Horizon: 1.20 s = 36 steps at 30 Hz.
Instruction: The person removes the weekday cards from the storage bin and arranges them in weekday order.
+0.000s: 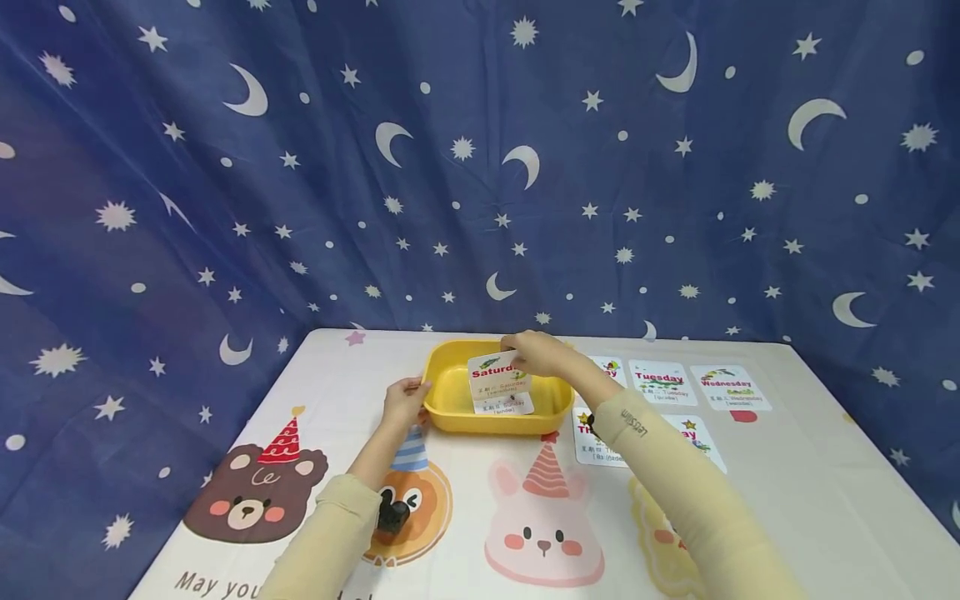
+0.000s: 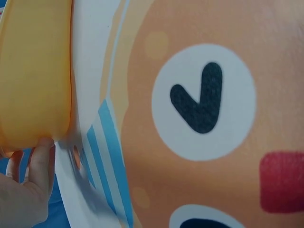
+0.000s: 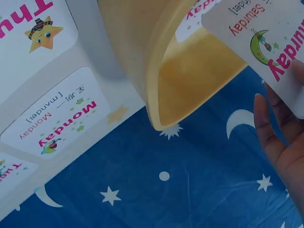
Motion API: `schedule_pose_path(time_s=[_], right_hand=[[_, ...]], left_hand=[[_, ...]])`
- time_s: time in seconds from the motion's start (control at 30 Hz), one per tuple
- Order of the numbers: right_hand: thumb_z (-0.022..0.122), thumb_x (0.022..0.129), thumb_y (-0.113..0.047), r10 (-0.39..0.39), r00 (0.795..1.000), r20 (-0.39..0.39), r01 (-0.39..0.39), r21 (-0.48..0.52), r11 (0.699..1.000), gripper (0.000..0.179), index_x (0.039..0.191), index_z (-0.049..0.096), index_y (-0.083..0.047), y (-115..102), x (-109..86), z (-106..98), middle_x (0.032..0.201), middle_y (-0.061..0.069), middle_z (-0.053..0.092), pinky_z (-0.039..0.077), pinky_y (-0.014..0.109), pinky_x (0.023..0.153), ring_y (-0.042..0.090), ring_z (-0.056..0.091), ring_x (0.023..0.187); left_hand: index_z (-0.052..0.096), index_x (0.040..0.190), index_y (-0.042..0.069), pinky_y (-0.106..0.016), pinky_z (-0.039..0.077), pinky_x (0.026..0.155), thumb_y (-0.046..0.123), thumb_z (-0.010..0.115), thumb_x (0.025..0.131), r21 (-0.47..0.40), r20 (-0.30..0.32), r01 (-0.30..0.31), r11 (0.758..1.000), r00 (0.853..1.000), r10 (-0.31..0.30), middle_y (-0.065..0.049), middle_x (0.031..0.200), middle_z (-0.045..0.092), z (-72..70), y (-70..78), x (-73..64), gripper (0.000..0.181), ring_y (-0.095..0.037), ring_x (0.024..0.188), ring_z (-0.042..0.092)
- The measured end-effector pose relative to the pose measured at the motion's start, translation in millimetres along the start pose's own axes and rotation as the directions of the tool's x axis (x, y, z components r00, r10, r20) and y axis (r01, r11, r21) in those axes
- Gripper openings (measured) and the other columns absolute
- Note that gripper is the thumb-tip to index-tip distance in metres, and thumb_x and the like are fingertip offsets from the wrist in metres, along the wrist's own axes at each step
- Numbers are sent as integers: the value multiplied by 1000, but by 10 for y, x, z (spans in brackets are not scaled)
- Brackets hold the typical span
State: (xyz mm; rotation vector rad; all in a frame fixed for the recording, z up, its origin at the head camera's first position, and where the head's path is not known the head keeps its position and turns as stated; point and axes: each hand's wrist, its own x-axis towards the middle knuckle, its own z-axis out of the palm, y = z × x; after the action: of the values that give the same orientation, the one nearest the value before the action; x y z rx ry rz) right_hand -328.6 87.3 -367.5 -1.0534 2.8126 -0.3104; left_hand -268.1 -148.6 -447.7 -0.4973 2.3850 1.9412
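My left hand (image 1: 403, 402) holds the left end of a yellow plastic basin (image 1: 483, 426); the left wrist view shows its fingers (image 2: 42, 164) against the basin's side. Above the basin, my right hand (image 1: 543, 353) pinches a white card printed "Saturday" (image 1: 491, 377) by its upper edge. In the right wrist view the Saturday card (image 3: 266, 33) is tilted, with fingers behind it. A "Sunday" card (image 1: 506, 407) lies inside the basin, partly hidden behind the Saturday card.
Right of the basin, several weekday cards lie in two rows, among them Tuesday (image 1: 662, 382), Wednesday (image 1: 730, 388) and Monday (image 3: 52, 118). My right forearm covers part of them. The white tablecloth (image 1: 810, 500) has cartoon animals. A blue star-patterned curtain (image 1: 465, 183) stands behind.
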Motion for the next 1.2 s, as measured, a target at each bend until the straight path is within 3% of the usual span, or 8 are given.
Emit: schedule_pose_path(time_s=[0.37,0.63,0.83,0.97,1.2], right_hand=[[58,85,-4,114,984,-139,-79,234,969,17,101,64,-4,-49,-254,-133,103,11,68,52,32,79,20,60,87],[60,84,-5,100,957,-272,-2,341,940,13,97,63,-1,-78,-561,-266,100,14,68,53,36,79,23,61,87],[59,87,-5,143,959,-246,-15,458,889,21,106,60,4,-102,-823,-289,101,20,68,50,25,61,16,61,71],[58,88,-4,183,957,-224,-29,556,831,22,108,59,6,-77,-965,-272,106,22,66,55,27,69,20,65,83],[58,89,-1,229,958,-173,-67,641,764,24,110,58,9,77,-1236,-147,107,24,66,55,23,73,23,65,90]], left_hand=[[50,127,-5,-27,58,69,17,53,97,-3,11,0,1000,1000,0,-26,121,54,1,-17,25,38,-28,91,63],[52,125,-4,-29,58,72,18,52,97,2,12,4,1000,1000,-4,-26,121,55,3,-4,17,36,-24,86,62],[52,125,-4,-29,58,72,18,53,97,-1,12,-2,1000,1000,2,-26,120,56,-5,-13,15,36,-19,79,61],[51,126,-5,-30,58,71,17,52,97,-9,11,-5,1000,1000,5,-27,120,56,-3,-17,15,36,-13,70,58],[51,127,-4,-31,58,73,18,53,97,-8,15,2,1000,1000,-2,-26,121,56,-2,-19,17,37,-18,77,61]])
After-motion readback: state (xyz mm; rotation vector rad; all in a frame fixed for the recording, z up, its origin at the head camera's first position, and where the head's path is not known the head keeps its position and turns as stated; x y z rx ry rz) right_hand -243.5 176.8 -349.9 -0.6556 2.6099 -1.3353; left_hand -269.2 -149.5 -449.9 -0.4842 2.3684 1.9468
